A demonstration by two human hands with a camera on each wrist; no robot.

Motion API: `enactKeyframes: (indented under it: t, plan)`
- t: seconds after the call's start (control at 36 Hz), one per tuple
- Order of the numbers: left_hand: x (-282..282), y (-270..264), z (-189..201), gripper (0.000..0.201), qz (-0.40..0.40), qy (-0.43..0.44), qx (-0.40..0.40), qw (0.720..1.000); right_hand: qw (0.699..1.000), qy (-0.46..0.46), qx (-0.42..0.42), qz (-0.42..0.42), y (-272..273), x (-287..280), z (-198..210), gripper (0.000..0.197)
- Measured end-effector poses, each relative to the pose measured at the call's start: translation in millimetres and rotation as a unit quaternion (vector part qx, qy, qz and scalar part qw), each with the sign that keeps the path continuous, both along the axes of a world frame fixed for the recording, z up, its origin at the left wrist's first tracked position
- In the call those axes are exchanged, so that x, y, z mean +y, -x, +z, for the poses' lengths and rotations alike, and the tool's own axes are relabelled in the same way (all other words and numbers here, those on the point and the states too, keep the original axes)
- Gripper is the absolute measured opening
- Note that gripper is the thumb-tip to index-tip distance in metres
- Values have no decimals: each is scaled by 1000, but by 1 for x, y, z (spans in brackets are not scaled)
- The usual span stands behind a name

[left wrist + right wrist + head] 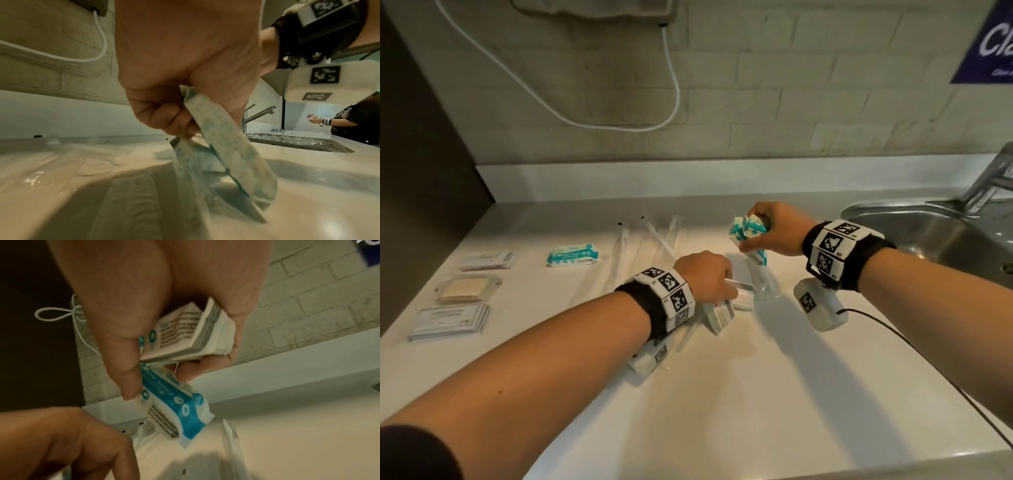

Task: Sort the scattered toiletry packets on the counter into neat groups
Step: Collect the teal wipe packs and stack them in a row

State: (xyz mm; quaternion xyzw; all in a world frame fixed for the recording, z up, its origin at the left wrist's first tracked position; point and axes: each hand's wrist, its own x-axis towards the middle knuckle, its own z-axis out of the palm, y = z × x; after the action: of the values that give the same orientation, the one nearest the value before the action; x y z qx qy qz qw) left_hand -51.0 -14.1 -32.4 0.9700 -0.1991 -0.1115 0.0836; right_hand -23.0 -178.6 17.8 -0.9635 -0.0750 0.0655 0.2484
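My right hand [753,240] hovers over the counter [756,394] near the sink, gripping a bunch of blue-and-white wipe packets [748,231]. In the right wrist view the right hand [160,378] holds a stack of these packets [189,335], and one blue packet [176,404] hangs pinched under the thumb. My left hand [731,287] is low at mid-counter, curled round flat white packets [722,311]. Seen from the left wrist, the left hand [185,125] grips pale teal-printed packets [228,149] whose lower ends touch the counter.
Sorted groups lie at the left: two stacks of white sachets [488,262] [450,320], a wrapped soap bar [469,289] and a blue wipe packet [572,257]. Wrapped toothbrushes [654,240] lie behind my hands. A steel sink [928,233] and tap [993,181] stand right. Another person [353,120] stands beyond the sink.
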Motion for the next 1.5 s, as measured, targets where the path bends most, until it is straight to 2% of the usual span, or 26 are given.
enactKeyframes:
  t: [0.11, 0.25, 0.33, 0.44, 0.64, 0.78, 0.89, 0.97, 1.03, 1.14, 1.31, 1.5]
  plan:
    - [3, 2, -3, 27, 16, 17, -10, 1000, 1000, -10, -10, 0, -4, 2, 5, 48]
    - [6, 1, -4, 30, -7, 25, -8, 1000, 1000, -6, -13, 3, -8, 8, 6, 47]
    - [11, 2, -6, 25, -27, 27, 2, 999, 1000, -10, -14, 6, -8, 18, 4, 49]
    - [24, 4, -7, 25, -34, 58, 6, 998, 1000, -24, -7, 16, -11, 29, 1, 49]
    - [82, 1, 15, 27, 54, 136, 1, 989, 999, -35, -16, 32, -21, 57, -9, 55]
    - [155, -1, 33, 32, 135, 139, -27, 981, 997, -23, -8, 74, -30, 101, -12, 53]
    - [215, 0, 41, 26, 198, 137, -25, 970, 994, -20, -17, 110, -36, 154, -10, 56]
    - [247, 7, 40, 21, 209, 127, -12, 970, 989, -3, -10, 148, -38, 197, -10, 53]
    - [264, 13, 35, 17, 203, 120, 18, 972, 985, 27, -3, 173, -38, 225, -10, 58]
    - [288, 20, 17, 11, 196, 75, 91, 974, 975, 64, 38, 211, -38, 275, -14, 69]
    - [303, 18, 1, 13, 198, 79, 100, 972, 965, 119, 81, 221, -36, 327, -33, 70]
    - [308, 14, -14, 20, 188, 74, 83, 976, 954, 184, 62, 228, -35, 349, -56, 41]
